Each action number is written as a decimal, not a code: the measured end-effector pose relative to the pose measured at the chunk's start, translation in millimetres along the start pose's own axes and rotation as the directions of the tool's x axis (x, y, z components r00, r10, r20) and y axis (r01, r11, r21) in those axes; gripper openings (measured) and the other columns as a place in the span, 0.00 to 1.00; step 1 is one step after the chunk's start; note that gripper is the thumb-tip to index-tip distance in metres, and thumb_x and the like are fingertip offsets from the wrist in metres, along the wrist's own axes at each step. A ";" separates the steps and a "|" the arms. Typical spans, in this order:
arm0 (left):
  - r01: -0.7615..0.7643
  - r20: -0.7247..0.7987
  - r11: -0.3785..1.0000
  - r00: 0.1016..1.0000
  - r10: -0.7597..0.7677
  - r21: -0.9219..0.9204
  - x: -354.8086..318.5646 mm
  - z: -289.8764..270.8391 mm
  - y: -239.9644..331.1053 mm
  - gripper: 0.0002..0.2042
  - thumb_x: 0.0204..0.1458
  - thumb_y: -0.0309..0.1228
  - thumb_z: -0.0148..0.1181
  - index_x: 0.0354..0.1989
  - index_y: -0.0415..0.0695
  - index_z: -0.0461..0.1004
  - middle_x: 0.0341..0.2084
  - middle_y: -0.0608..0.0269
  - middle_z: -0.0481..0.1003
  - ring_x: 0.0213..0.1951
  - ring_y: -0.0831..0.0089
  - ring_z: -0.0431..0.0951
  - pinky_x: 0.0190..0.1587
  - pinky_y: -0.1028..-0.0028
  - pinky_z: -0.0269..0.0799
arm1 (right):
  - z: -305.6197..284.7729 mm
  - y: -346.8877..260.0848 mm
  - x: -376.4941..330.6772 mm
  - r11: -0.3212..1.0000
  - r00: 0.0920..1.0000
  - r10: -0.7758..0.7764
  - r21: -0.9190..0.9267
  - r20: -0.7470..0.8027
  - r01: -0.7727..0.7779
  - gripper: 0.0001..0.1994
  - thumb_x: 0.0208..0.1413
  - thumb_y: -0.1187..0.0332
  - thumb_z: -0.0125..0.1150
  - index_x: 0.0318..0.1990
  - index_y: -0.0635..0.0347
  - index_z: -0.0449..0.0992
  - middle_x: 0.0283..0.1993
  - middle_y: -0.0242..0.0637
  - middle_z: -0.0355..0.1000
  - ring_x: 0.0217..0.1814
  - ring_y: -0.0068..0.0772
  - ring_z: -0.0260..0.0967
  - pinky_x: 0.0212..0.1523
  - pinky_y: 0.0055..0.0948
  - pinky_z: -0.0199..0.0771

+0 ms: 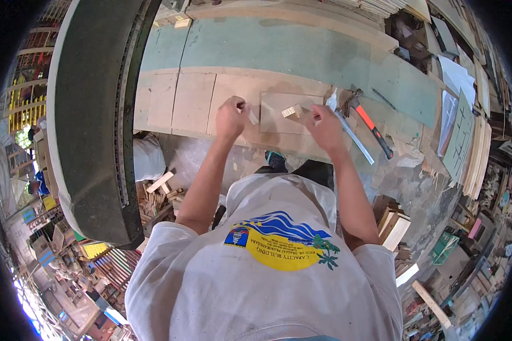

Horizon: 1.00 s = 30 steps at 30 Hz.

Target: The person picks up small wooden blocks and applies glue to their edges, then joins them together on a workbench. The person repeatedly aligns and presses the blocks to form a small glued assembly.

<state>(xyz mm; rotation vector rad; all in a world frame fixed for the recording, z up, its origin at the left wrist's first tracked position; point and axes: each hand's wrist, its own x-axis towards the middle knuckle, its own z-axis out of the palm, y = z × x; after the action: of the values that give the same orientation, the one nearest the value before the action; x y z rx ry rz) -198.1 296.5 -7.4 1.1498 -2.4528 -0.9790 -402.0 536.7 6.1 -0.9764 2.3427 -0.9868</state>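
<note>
Over the near edge of the workbench, my left hand [232, 117] is curled closed. A small pale piece [252, 117] shows beside its fingertips; whether they grip it is unclear. My right hand [326, 128] is closed too, thumb and fingers pinched together, and what is between them cannot be made out. Between the hands sits a small light wooden block [292, 111] with a ridged face, close to the right fingertips. Below it lies a thin rectangular sheet [274, 98] on the tan board.
Right of my right hand lie a white bottle [331, 100], a metal ruler [355, 140], a hammer [372, 125] with an orange and black handle, and a dark pencil [385, 99]. A large dark machine part [94, 113] stands at the left. Papers [456, 79] and wood offcuts lie far right.
</note>
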 end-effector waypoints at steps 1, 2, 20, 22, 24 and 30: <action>-0.055 -0.074 0.992 0.995 0.063 0.115 0.8 -1.3 4.0 0.15 0.57 0.37 0.68 0.46 0.41 0.82 0.41 0.49 0.82 0.40 0.52 0.84 0.45 0.59 0.80 | 7.8 -5.1 -5.1 0.998 0.999 -0.032 -0.050 0.011 0.033 0.23 0.58 0.58 0.71 0.57 0.59 0.78 0.48 0.48 0.80 0.49 0.55 0.80 0.52 0.49 0.80; -0.103 -0.138 0.968 0.981 0.137 0.230 3.1 -3.9 14.8 0.16 0.57 0.38 0.68 0.48 0.41 0.81 0.43 0.48 0.82 0.42 0.50 0.84 0.47 0.57 0.80 | 13.2 -9.2 -7.6 0.993 0.998 -0.062 -0.101 0.019 0.064 0.23 0.58 0.58 0.71 0.58 0.59 0.78 0.49 0.48 0.80 0.50 0.56 0.80 0.53 0.50 0.80; -0.129 0.153 0.983 0.977 0.149 -0.131 -7.9 48.0 48.9 0.14 0.58 0.33 0.66 0.48 0.39 0.77 0.35 0.45 0.81 0.35 0.40 0.82 0.38 0.51 0.77 | 41.2 -2.5 0.8 0.993 0.981 0.003 -0.112 -0.192 -0.025 0.15 0.64 0.60 0.66 0.37 0.63 0.71 0.27 0.48 0.76 0.30 0.56 0.77 0.31 0.49 0.76; -0.118 0.149 0.983 0.979 0.139 -0.143 -8.7 44.2 50.7 0.14 0.58 0.32 0.65 0.48 0.38 0.77 0.38 0.43 0.80 0.38 0.40 0.81 0.40 0.51 0.77 | 39.3 -0.6 -0.9 0.996 0.978 0.069 -0.044 -0.197 -0.079 0.15 0.65 0.60 0.65 0.38 0.63 0.71 0.30 0.51 0.76 0.31 0.58 0.77 0.33 0.51 0.76; -0.166 0.079 0.977 0.981 0.177 -0.134 -18.6 39.8 55.2 0.14 0.58 0.31 0.65 0.48 0.38 0.77 0.41 0.42 0.79 0.42 0.40 0.81 0.43 0.50 0.76 | 36.2 -1.1 -5.1 0.991 0.968 0.130 0.043 -0.213 -0.124 0.14 0.65 0.61 0.65 0.40 0.64 0.72 0.31 0.51 0.75 0.31 0.57 0.76 0.33 0.51 0.75; -0.086 0.005 0.987 0.996 0.087 -0.134 -40.2 32.6 61.5 0.15 0.56 0.28 0.65 0.51 0.39 0.76 0.50 0.43 0.75 0.50 0.43 0.77 0.51 0.53 0.75 | 31.4 7.2 -17.4 0.988 0.928 0.149 0.094 -0.341 -0.124 0.13 0.64 0.66 0.67 0.44 0.66 0.73 0.30 0.46 0.69 0.30 0.49 0.68 0.35 0.45 0.70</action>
<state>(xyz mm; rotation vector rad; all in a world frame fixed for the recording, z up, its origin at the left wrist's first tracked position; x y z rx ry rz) -223.4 370.3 11.7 0.9888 -2.3828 -1.1074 -374.9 539.0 -18.2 -0.6408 2.5958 -1.2622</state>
